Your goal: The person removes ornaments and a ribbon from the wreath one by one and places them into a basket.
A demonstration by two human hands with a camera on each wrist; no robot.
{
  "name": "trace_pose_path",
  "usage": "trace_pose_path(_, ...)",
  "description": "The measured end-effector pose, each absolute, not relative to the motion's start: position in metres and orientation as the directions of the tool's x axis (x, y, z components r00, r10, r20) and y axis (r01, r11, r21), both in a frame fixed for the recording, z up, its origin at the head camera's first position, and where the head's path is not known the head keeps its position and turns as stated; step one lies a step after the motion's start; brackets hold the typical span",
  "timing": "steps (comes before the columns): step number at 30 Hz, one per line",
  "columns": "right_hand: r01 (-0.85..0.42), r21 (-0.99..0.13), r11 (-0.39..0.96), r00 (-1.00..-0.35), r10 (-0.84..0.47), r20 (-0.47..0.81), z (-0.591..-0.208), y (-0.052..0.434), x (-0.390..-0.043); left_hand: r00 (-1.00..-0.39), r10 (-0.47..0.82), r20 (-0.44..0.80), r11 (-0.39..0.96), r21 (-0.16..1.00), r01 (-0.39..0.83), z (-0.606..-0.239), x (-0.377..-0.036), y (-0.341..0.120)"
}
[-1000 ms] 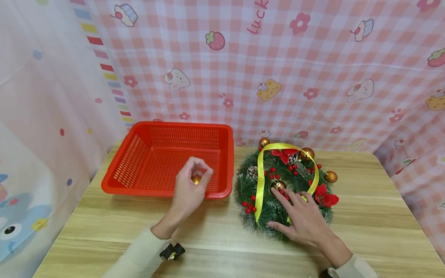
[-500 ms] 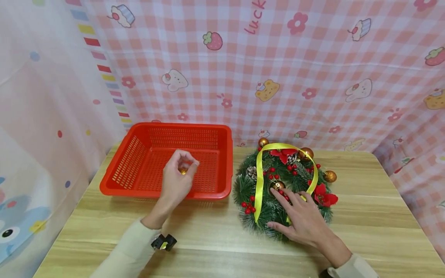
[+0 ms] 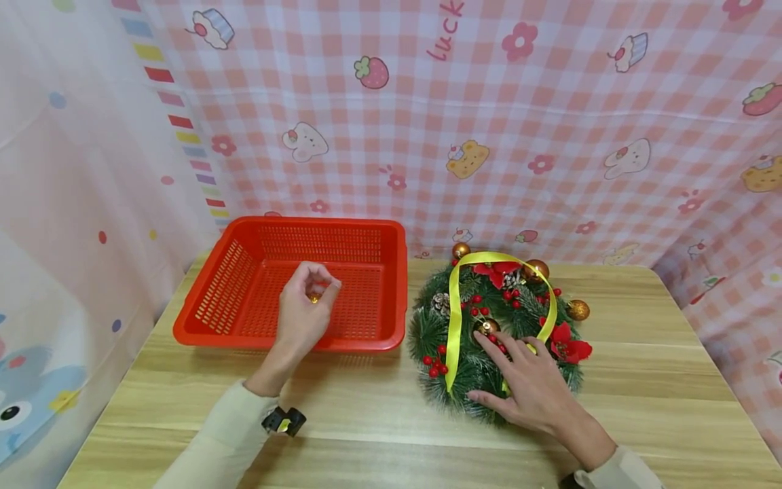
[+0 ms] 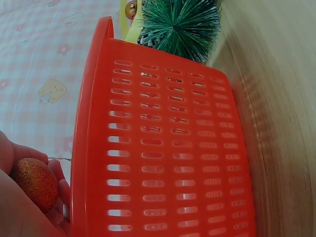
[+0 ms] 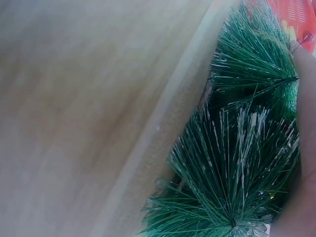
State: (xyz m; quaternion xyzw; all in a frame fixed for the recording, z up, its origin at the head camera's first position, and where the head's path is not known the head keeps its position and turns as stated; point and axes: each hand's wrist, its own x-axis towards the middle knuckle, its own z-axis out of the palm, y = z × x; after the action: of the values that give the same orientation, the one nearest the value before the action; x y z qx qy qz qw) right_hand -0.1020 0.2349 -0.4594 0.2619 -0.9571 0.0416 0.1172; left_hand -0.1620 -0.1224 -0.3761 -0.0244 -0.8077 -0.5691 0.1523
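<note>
In the head view my left hand (image 3: 301,314) is over the near side of the red plastic basket (image 3: 397,326), fingers and thumb curled round a small gold glitter bauble (image 3: 314,298). The left wrist view shows this bauble (image 4: 36,184) within the fingers, just outside the basket's rim in that view, with a thin wire loop beside it. My right hand (image 3: 530,386) rests on the green Christmas wreath (image 3: 436,390) with its fingers spread, the index fingertip at a shiny brown bauble (image 3: 487,326). Green needles (image 5: 232,163) of the wreath lie under the palm in the right wrist view.
A yellow ribbon (image 3: 455,326) loops over the wreath, among red berries, pinecones and red flowers (image 3: 571,343). Another glitter bauble (image 3: 578,310) sits at its right edge. Behind the wooden table (image 3: 379,435) hangs a pink checked curtain (image 3: 391,122).
My left hand has moved left and slightly away from me with the bauble, further over the basket. The right hand has stayed in place on the wreath.
</note>
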Motion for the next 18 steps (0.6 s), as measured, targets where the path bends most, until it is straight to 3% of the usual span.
trace_pose_path(8, -0.509, -0.015, 0.861, -0.836, -0.49, 0.246, -0.459, 0.235, -0.102, -0.966, -0.136, 0.219, 0.45, 0.883, 0.136, -0.377, -0.163, -0.124)
trace_pose_path(18, -0.515, -0.01, 0.857, -0.829, -0.495, 0.262, -0.46, 0.235, -0.102, -0.972, 0.054, 0.23, 0.468, 0.854, 0.228, -0.382, -0.154, -0.107)
